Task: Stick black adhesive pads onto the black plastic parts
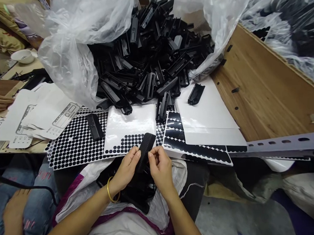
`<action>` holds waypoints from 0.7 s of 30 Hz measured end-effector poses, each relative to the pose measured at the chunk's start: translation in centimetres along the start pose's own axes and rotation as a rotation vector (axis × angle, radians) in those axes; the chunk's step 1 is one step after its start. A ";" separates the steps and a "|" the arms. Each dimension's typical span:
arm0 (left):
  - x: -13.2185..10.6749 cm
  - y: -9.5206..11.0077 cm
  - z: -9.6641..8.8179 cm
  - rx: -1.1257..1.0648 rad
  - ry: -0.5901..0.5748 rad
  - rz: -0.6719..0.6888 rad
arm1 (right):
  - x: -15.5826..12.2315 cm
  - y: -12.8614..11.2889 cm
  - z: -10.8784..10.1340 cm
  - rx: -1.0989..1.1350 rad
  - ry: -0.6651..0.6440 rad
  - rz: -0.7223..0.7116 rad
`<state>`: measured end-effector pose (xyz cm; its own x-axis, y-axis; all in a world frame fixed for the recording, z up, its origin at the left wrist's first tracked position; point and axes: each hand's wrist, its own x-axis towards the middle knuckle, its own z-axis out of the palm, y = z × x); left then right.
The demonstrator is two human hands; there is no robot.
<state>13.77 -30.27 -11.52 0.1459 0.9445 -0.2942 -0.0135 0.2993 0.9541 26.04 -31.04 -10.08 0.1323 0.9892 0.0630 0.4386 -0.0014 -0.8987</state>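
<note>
My left hand (128, 167) is closed around a narrow black plastic piece (146, 148) with a ribbed, carbon-look face, tilted upright over the table edge. My right hand (160, 166) is curled in a pinch at the piece's right edge; what its fingertips hold, if anything, is hidden. Just beyond lies a white sheet (132, 121) with rows of black round stickers along its lower part. More dotted sticker sheets (75, 141) spread to the left, with another black piece (95, 127) resting on them. Below my hands, an open white bag (89, 178) on my lap contains dark pieces.
A large heap of black plastic pieces (149, 58) spills from a clear plastic bag (68, 51). White sheets (209, 113) carry one loose piece (196, 94). A wooden panel (272, 91) bounds the right side. At left are printed cards (42, 112) and another person's hand (1, 103).
</note>
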 end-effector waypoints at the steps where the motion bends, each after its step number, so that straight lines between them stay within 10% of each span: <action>1: 0.0 0.1 -0.1 0.034 -0.015 0.014 | 0.0 0.0 -0.1 -0.042 -0.002 -0.016; 11: -0.2 2.2 0.2 -0.422 -0.206 -0.282 | -1.6 1.8 -6.9 -0.508 0.332 -0.113; 21: 0.0 1.9 0.3 -0.478 -0.236 -0.289 | -0.8 2.6 -5.9 -0.778 0.127 -0.177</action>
<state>14.03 -29.73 -9.64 0.4244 0.7768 -0.4652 -0.3754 0.6185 0.6903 32.33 -32.71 -9.95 0.0823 0.9603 0.2667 0.9494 0.0058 -0.3140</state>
